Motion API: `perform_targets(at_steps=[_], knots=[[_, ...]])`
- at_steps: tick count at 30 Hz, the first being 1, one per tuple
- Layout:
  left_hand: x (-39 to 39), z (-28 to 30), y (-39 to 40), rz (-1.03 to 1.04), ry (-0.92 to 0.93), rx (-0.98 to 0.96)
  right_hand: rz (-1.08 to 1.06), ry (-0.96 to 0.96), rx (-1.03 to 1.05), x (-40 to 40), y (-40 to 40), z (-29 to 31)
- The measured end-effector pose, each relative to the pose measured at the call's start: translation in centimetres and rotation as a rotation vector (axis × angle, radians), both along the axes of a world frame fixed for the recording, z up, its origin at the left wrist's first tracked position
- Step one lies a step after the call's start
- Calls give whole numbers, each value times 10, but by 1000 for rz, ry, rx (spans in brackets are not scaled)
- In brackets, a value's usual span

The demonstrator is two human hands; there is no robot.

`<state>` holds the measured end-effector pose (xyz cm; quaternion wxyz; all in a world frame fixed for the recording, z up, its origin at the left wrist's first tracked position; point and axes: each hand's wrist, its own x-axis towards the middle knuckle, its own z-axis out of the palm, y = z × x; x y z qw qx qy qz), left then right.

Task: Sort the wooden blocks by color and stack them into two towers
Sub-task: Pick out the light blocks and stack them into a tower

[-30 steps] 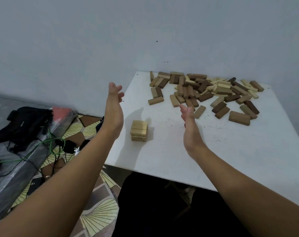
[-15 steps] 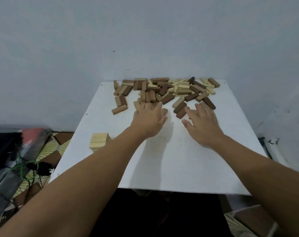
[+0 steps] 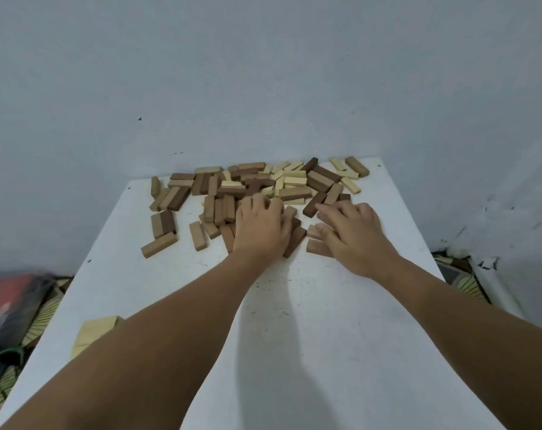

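One short pale stack (image 3: 93, 332) sits at the worktop's (image 3: 341, 352) near left edge. Left hand (image 3: 260, 226) curls onto the blocks (image 3: 263, 187); right hand (image 3: 353, 231) lies spread on them. Pick pale ones only, lift slowly, and don't bump the stack.

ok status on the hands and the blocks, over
Left hand and right hand both down on the block pile, nothing lifted. Light stack started near left edge. No obstruction.

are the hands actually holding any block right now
Cannot tell: both the left hand and right hand lie palm-down on the block pile, their fingertips hidden.
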<state>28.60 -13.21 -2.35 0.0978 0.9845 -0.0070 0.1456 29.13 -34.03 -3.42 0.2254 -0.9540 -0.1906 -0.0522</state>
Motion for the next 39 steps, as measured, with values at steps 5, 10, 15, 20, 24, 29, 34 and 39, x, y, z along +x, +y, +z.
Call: perform_targets(at_steps=[5, 10, 15, 20, 24, 29, 34, 39], knots=[[28, 2, -5, 7, 15, 33, -94, -7, -25, 32, -4, -10], [31, -6, -8, -54, 15, -68, -140, 7, 66, 33, -2, -17], [37, -1, -3, -11, -58, -143, -166, -50, 184, 31, -3, -12], [57, 20, -2, 156, 164, -19, -148, -73, 176, 32, -4, -16], [58, 26, 7, 104, 250, -93, -137, -34, 157, 32, -3, -14], [54, 28, 14, 22, 203, -203, -173, -50, 214, 31, -4, -12], [56, 27, 12, 41, 236, -52, -199, -50, 145, 33, -2, -15], [58, 22, 8, -85, 173, -5, -158, -45, 93, 30, -2, -14]])
